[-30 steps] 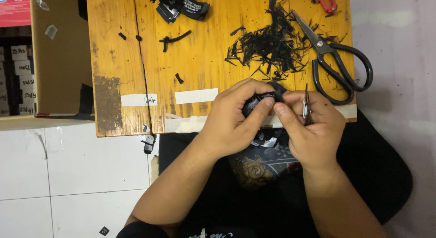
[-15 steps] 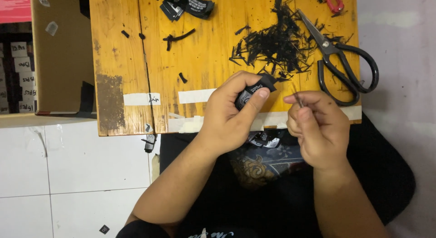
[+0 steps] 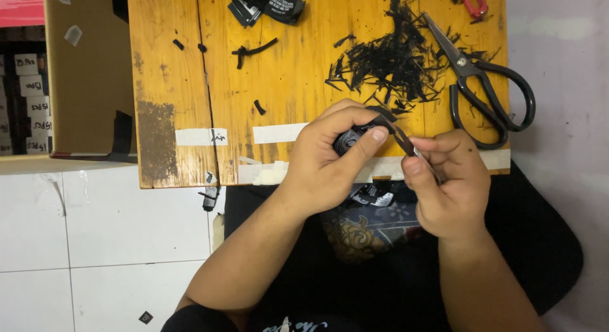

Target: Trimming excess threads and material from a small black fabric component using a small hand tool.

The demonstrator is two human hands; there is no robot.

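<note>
Left hand [image 3: 330,161] pinches a small black rounded plastic part [image 3: 351,140]; at its three o'clock, right hand [image 3: 447,180] grips what seems a thin metal blade [image 3: 406,143].

On the worn yellow wooden bench [image 3: 190,84], I saw the heap of black strip offcuts [image 3: 393,62] lying left of the black-handled steel scissors [image 3: 485,94], with the open brown cardboard box [image 3: 89,72] left of the bench.
</note>
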